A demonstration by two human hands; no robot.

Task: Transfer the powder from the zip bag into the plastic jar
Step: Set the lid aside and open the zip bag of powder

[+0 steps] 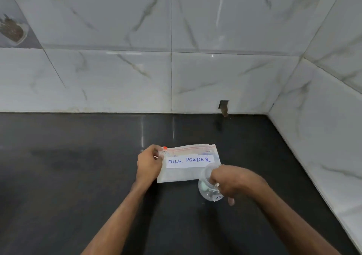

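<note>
A clear zip bag with white powder and a white label reading "MILK POWDER" stands upright on the dark counter. Its red zip strip runs along the top, with the slider at the left end. My left hand pinches the bag's upper left corner beside the slider. A small clear plastic jar sits just in front of the bag's right end, with no lid visible on it. My right hand grips the jar from the right, covering much of its side.
The dark counter spreads wide to the left and front. White marble-look tiled walls close the back and right side. A small dark cut-out sits at the back wall's base.
</note>
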